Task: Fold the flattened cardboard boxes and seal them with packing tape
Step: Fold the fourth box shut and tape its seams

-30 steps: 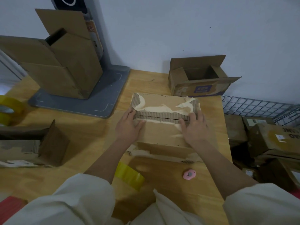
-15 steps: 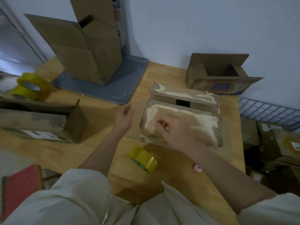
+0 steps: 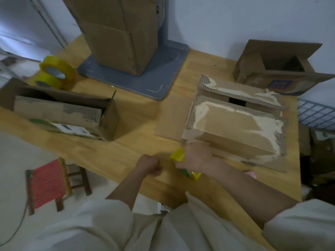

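From the head view, your right hand [image 3: 196,157] is curled over the yellow tape roll [image 3: 178,155] at the near edge of the table [image 3: 137,142], gripping it. Your left hand [image 3: 149,164] sits just beside it to the left, closed in a fist with nothing visibly in it. The folded box [image 3: 237,124] lies just beyond and to the right of your right hand, its long axis running left to right, its flap seam along the far side with a gap still showing. Your right hand is nearer; the tape likely travels forward and right.
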